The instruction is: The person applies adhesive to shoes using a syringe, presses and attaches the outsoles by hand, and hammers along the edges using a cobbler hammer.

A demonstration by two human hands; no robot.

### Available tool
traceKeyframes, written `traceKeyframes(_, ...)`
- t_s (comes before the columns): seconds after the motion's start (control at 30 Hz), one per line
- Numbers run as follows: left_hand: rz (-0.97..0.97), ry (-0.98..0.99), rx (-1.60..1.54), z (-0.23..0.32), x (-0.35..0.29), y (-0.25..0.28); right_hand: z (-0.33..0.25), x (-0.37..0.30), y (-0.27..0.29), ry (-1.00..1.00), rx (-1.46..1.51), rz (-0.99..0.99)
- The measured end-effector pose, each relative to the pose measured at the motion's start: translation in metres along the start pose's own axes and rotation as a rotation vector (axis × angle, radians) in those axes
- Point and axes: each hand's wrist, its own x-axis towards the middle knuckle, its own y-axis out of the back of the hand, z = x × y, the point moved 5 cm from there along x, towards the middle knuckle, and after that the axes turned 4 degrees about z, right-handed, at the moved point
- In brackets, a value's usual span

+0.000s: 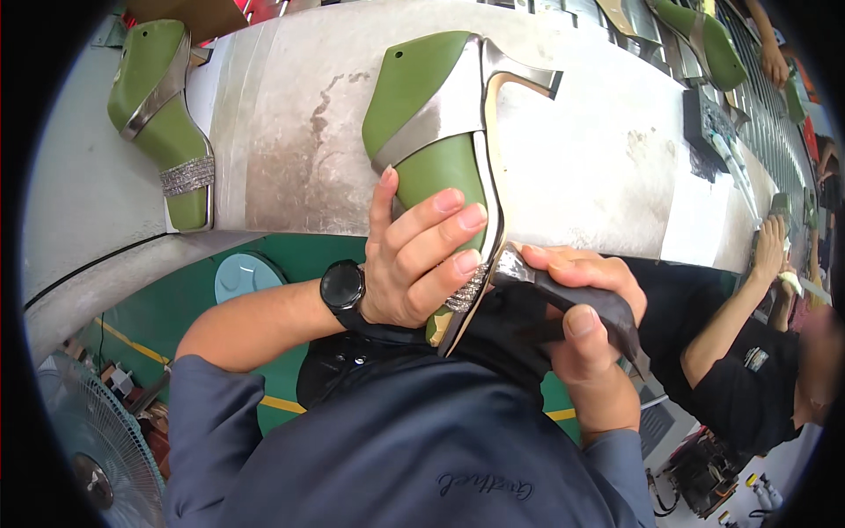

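A silver high-heeled sandal (pixel 451 104) on a green shoe last (pixel 414 75) lies on its side at the front edge of the bench, heel pointing away to the right. My left hand (pixel 418 255) wraps over its front part, fingers bent against the last and the glittery toe strap (pixel 464 297). In my right hand (pixel 588 304) is a dark-handled tool (pixel 607 315). Its shiny metal end (pixel 512 266) meets or nearly meets the sole edge near the toe; exact contact cannot be made out. The tool's kind is unclear.
A second sandal on a green last (pixel 167 123) lies at the left. The pale bench (pixel 290 141) carries a dark box (pixel 704 123) at the right. Nearby are a co-worker's arm (pixel 726 321), a blue stool (pixel 246 277) and a fan (pixel 92 449).
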Motion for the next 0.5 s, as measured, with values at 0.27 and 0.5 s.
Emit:
traceKeyframes(0.27, 0.004, -0.019, 0.005, -0.002, -0.001, 0.0, -0.045, 0.037, -0.019, 0.082, -0.355, -0.27)
traceKeyframes(0.5, -0.029, 0.032, -0.005, 0.0, 0.007, 0.001, -0.064, 0.025, -0.041, 0.248, -0.579, -0.37)
